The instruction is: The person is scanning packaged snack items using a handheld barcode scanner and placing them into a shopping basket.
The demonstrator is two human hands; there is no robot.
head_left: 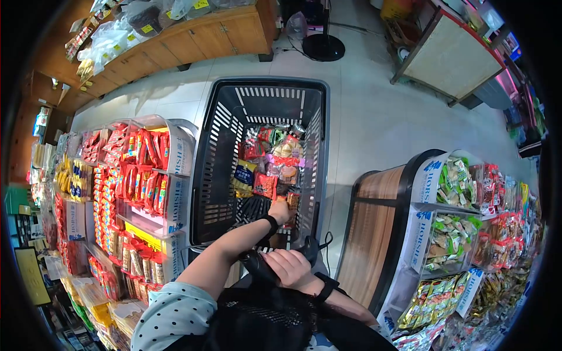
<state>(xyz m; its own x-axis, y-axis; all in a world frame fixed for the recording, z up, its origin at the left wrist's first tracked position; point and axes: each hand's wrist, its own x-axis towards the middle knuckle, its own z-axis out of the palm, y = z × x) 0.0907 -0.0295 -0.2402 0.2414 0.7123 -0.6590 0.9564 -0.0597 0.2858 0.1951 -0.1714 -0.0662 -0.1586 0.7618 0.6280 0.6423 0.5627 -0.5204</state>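
A dark grey shopping basket (202, 158) with slotted walls stands in front of me, its bottom partly covered by snack packets. My left hand (281, 212) reaches down inside, fingers closed and partly hidden, beside a brown-orange packet (293, 202). Whatever it grips cannot be made out. Near it lie a red packet (265, 185), a blue-and-yellow packet (244, 173) and a clear bag of round pale snacks (287, 147). Closer to my body, my right hand (290, 268) is wrapped round a black handle (259, 266) at the basket's near end.
Shelves of red-wrapped snacks (143, 193) flank the basket on the left. On the right is a wood-panelled shelf unit (374, 228) with bins of green packets (453, 240). Wooden cabinets (205, 41), a round black stand base (324, 48) and a leaning board (453, 55) are farther off.
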